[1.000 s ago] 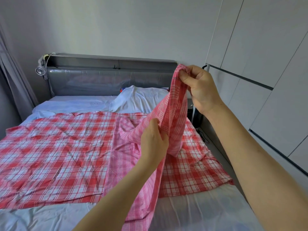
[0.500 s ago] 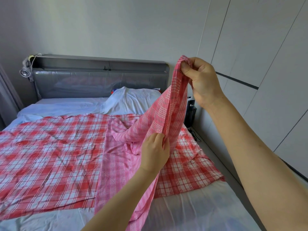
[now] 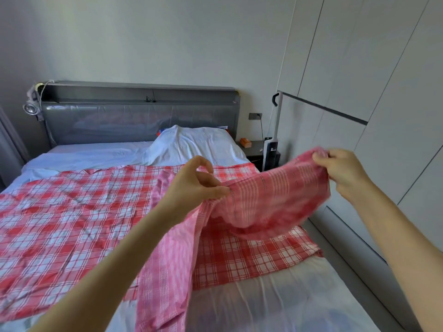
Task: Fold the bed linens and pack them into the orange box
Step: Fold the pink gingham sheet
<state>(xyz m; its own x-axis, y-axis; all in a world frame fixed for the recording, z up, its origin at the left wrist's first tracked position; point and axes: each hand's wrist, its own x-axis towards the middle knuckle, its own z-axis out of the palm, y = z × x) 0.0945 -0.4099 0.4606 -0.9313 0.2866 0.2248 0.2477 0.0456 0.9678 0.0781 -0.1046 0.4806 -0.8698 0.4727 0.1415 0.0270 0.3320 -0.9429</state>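
On the bed (image 3: 275, 298), above the red checked sheet (image 3: 72, 212): pink cloth (image 3: 275, 200) stretched between the fingers, left hand (image 3: 196, 185) pinching its top edge, right hand (image 3: 342, 171) gripping the far corner. Best to pull that edge taut and level, then match corners before laying it down. No orange box in sight.

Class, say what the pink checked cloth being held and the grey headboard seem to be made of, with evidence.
The pink checked cloth looks like thin woven fabric, probably cotton, matt: it sags and creases softly. The grey headboard looks padded, perhaps faux leather, under glossy clear film: wrinkled highlights run across it.
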